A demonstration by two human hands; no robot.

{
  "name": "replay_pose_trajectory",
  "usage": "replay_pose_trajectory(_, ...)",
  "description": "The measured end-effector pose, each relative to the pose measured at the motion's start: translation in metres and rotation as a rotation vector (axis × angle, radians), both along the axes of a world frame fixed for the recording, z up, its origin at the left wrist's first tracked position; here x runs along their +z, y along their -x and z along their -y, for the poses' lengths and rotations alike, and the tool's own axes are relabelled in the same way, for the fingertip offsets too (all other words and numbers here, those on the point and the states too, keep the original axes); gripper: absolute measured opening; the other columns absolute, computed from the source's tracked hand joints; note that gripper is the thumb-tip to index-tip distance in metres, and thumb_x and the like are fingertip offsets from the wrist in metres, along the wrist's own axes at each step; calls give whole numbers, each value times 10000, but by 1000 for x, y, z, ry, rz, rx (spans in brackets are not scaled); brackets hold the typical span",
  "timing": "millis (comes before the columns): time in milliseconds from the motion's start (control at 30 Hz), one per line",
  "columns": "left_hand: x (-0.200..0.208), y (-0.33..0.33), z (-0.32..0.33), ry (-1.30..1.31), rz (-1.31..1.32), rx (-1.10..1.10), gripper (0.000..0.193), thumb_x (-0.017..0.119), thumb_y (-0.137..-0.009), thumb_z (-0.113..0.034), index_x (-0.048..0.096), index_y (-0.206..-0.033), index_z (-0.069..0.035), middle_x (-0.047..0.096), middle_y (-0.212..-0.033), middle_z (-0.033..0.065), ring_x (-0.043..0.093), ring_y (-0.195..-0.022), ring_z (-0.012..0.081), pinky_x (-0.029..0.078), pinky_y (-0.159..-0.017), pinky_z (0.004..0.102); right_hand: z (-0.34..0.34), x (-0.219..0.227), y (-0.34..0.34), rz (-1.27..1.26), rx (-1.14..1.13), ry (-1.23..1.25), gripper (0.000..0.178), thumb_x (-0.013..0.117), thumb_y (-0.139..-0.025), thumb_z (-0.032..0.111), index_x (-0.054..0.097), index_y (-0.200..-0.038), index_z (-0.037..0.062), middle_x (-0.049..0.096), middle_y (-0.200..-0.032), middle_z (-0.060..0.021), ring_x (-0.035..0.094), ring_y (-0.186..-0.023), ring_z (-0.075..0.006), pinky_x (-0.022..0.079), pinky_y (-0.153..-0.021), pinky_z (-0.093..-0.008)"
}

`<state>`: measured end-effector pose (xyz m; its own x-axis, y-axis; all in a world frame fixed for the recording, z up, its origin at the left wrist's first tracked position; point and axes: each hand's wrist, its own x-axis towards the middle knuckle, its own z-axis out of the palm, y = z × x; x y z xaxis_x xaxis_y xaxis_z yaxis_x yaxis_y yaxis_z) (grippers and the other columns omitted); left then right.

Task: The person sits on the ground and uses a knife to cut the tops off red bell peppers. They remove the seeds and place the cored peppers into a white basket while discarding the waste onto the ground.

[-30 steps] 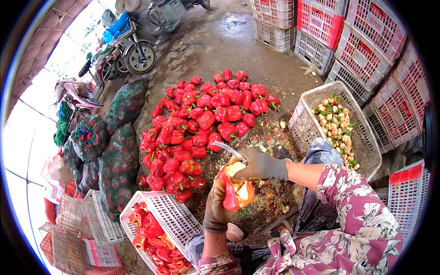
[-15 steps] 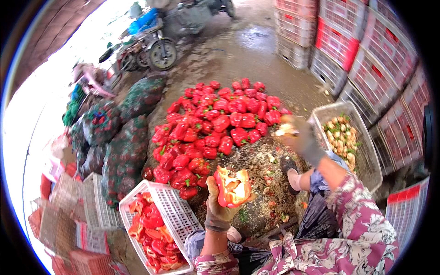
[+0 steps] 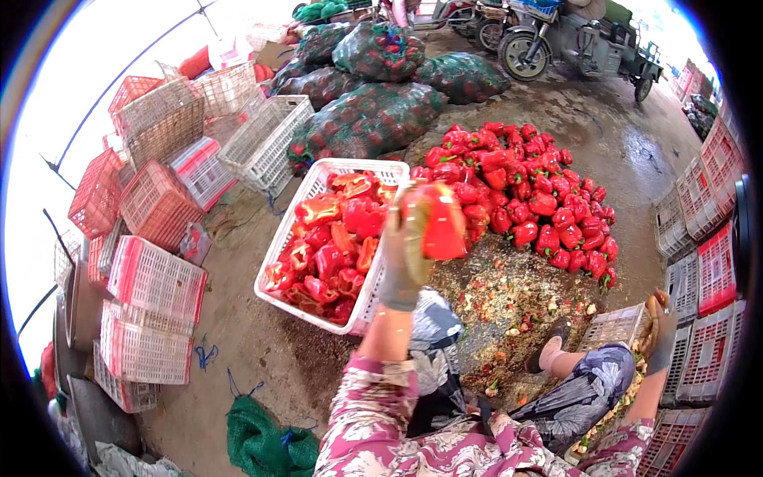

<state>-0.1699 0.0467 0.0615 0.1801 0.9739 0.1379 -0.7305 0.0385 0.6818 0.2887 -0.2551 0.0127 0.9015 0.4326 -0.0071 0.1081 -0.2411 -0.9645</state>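
My left hand [image 3: 407,250], in a grey and tan work glove, is closed round a red bell pepper [image 3: 443,224], blurred by motion. It hangs at the right rim of a white plastic crate [image 3: 276,291] filled with cut red pepper pieces [image 3: 338,250]. Far to the right, my right hand [image 3: 659,332], gloved too, is over a pale crate [image 3: 613,327] that holds cut-out pepper cores [image 3: 633,391], partly behind my knee. Its fingers look bent inward; whatever may be in them is hidden. A heap of whole red bell peppers [image 3: 540,199] lies on the ground ahead.
Green mesh sacks of peppers [image 3: 366,119] lie beyond the white crate. Loose crates [image 3: 155,274] are stacked at left, others [image 3: 715,266] at far right. Scraps and seeds [image 3: 509,318] litter the ground before me. A motor tricycle [image 3: 584,48] stands behind; a green net [image 3: 266,437] lies nearby.
The view has swung left. My left hand has carried the pepper over to the white crate's edge. My right hand has moved from beside the heap, with a pale piece, to the crate of cores.
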Motion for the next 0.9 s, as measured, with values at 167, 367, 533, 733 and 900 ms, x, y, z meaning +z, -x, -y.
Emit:
replay_pose_trajectory(167,-54,143,-5,-289,-1064,608,512,655,-953,-250,488,-1376,-14,579,-1256,194,576,-1174,328,478,-994,390,-57,7,32,-14,206,42,321,651,-942,256,599,-1206,81,623,-809,-35,410,-379,-59,331,-309,-228)
replay_pose_trajectory(367,-153,241,27,-45,-2214,-42,667,780,-759,-352,559,-1295,-21,619,-1239,221,568,-1205,355,458,-1025,445,-122,-2,86,-148,306,27,242,633,-946,168,622,-1156,49,617,-795,-51,462,-397,-77,371,-329,-256)
replay_pose_trajectory(533,-145,212,7,-72,-2344,-367,479,726,-775,-364,624,-1173,-117,699,-1081,169,676,-1030,352,532,-869,462,-170,-9,112,-68,363,123,209,663,-933,161,635,-1115,63,594,-747,-16,461,-406,-66,341,-329,-245)
replay_pose_trajectory(733,-189,193,-24,-17,-2430,-730,304,548,-893,-233,746,-1084,-104,721,-1114,161,711,-1010,331,564,-789,472,-215,-34,132,-169,396,125,251,665,-926,156,613,-1138,31,586,-760,-21,471,-423,-60,347,-344,-236)
replay_pose_trajectory(900,-242,202,-30,-112,-2396,-962,315,556,-900,-180,723,-1153,-94,685,-1207,166,683,-1096,316,566,-871,457,-229,-35,144,-142,454,151,284,660,-922,139,597,-1179,34,611,-787,-36,485,-429,-61,366,-348,-230)
